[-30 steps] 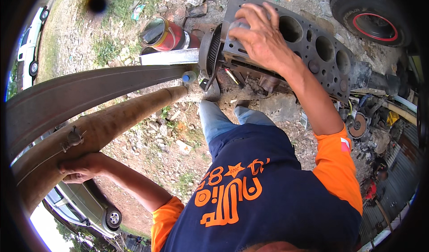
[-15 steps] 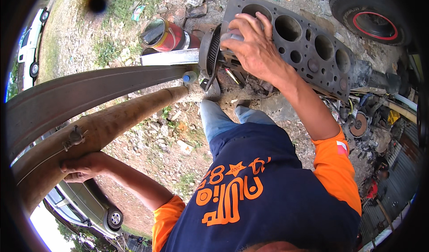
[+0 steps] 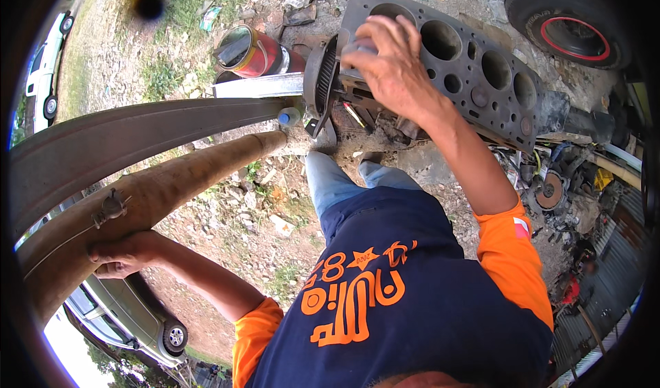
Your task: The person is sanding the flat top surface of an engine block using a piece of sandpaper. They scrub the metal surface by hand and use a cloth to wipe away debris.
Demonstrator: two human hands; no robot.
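My right hand (image 3: 392, 68) rests on the left end of a grey metal engine block (image 3: 502, 106) with large round bores, its fingers curled over a small greyish piece, mostly hidden under them. A dark toothed wheel (image 3: 316, 78) stands against that end of the block. At the lower left, my left hand (image 3: 127, 256) grips a brown wooden pole (image 3: 179, 181), which has a small fitting (image 3: 110, 209) tied on with wire. A dark steel beam (image 3: 103, 140) runs above the pole.
A red bucket (image 3: 265, 56), a pale metal channel (image 3: 254, 85) and a blue-capped bottle (image 3: 289, 117) lie beyond the beam. A tyre (image 3: 557, 23) is at upper right, scattered parts (image 3: 550, 188) and corrugated sheet (image 3: 612, 285) at right. Vehicles (image 3: 51, 68) stand at left.
My right hand has shifted left on the block's top with the piece under its fingers, exposing more bores and holes. My left hand stays on the pole.
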